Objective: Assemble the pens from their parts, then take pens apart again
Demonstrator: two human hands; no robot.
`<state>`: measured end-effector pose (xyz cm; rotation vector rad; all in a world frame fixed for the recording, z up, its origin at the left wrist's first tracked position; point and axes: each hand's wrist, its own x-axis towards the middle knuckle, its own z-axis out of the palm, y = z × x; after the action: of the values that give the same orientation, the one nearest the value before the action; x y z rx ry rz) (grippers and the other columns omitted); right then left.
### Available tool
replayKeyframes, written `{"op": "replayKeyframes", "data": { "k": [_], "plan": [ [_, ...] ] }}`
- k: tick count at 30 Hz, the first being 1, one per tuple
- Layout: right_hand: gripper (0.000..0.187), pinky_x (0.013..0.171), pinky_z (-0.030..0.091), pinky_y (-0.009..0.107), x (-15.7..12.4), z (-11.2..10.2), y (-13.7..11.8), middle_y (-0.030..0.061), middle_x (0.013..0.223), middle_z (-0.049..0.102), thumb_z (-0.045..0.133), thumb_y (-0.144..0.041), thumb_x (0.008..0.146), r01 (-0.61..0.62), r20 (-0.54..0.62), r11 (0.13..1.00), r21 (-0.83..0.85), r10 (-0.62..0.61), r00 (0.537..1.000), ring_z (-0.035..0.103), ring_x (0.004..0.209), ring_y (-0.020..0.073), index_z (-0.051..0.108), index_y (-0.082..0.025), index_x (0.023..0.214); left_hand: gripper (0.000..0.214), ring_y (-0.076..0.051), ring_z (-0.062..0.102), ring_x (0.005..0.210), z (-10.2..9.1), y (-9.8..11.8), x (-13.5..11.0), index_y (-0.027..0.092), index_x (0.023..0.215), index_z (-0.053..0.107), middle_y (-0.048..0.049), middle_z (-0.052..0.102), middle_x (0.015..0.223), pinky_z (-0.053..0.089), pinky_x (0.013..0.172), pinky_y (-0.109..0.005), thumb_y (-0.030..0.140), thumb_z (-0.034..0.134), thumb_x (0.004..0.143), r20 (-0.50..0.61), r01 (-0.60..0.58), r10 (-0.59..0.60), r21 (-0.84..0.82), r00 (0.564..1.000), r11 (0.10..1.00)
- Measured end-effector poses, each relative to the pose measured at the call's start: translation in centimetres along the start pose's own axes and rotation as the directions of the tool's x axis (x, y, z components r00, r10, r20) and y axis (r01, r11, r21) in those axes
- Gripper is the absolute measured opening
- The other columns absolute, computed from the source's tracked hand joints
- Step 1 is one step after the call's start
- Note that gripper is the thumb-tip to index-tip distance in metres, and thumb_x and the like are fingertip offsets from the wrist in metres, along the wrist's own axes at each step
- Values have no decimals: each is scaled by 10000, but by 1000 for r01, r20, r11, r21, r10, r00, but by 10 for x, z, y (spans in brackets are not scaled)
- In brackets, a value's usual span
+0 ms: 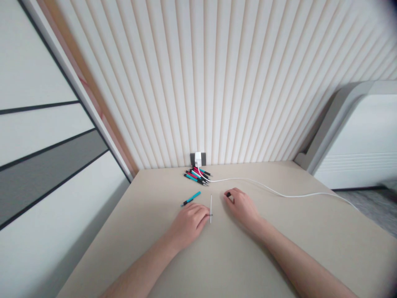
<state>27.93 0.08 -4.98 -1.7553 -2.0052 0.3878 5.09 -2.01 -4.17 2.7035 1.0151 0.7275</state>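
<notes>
My left hand (190, 223) is closed in a pinch near the table's middle. From its fingertips a thin, dark, metallic-looking piece (211, 215) pokes out, too small to name. It crosses a slim white pen refill (211, 203) that points away from me. Whether the fingers also touch the refill, I cannot tell. Just beyond that hand lies a blue pen barrel with a black end (190, 199), set at a slant. To the right of the refill, my right hand (243, 207) rests curled on the table, with a small black pen part (228, 194) between thumb and fingers.
Against the ribbed wall lies a pile of several blue, red and black pens (197, 176). A white charger (198, 159) sits in the wall socket above them. Its white cable (263, 184) runs across the beige table (149, 194) and over the right edge.
</notes>
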Motion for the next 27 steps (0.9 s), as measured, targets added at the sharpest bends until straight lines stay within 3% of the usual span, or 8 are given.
{"op": "replayKeyframes", "data": {
  "k": [4, 7, 13, 16, 22, 27],
  "plan": [
    [413, 726, 422, 277, -1, 1, -2, 65, 962, 716, 526, -315, 913, -24, 59, 1000, 5, 24, 998, 662, 881, 209, 523, -214, 1313, 108, -198, 619, 825, 0, -4, 0, 200, 864, 594, -40, 651, 817, 488, 784, -358, 193, 500, 917, -99, 133, -122, 107, 988, 985],
    [487, 698, 418, 285, -2, 1, -2, 63, 915, 720, 535, -356, 909, -38, 96, 998, -39, 42, 995, 667, 852, 222, 464, -218, 1371, 76, -209, 596, 872, 2, -8, -1, 202, 850, 581, -46, 634, 870, 488, 804, -373, 165, 524, 883, -137, 195, -175, 150, 975, 969],
    [412, 685, 417, 286, -2, -2, -1, 74, 970, 694, 481, -387, 943, 4, 66, 995, -96, 3, 998, 651, 829, 215, 521, -225, 1319, 79, -221, 571, 984, 7, -12, -3, 198, 817, 579, -64, 601, 1028, 490, 872, -408, 129, 548, 840, -169, 215, -187, 163, 968, 963],
    [323, 723, 421, 273, -6, -1, -10, 76, 991, 667, 446, -353, 965, 93, 34, 991, -96, -90, 995, 631, 876, 201, 600, -239, 1226, 82, -223, 574, 975, 8, -13, -3, 195, 813, 580, -62, 602, 1013, 497, 864, -411, 123, 549, 838, -165, 225, -198, 169, 966, 960],
    [270, 788, 426, 270, -21, 12, -38, 58, 919, 598, 447, -299, 970, 352, 55, 934, -52, -349, 935, 581, 866, 179, 663, -250, 1125, 66, -236, 572, 973, 8, -14, -3, 189, 797, 580, -70, 607, 995, 495, 862, -418, 136, 570, 836, -165, 251, -219, 212, 962, 945],
    [264, 783, 424, 279, -22, 20, -41, 53, 887, 576, 443, -293, 972, 405, 97, 910, -85, -397, 913, 561, 841, 174, 698, -227, 1001, 56, -251, 566, 1002, 13, -12, 1, 186, 792, 589, -78, 612, 1017, 477, 862, -422, 161, 583, 841, -162, 277, -241, 252, 957, 927]
  ]
}}
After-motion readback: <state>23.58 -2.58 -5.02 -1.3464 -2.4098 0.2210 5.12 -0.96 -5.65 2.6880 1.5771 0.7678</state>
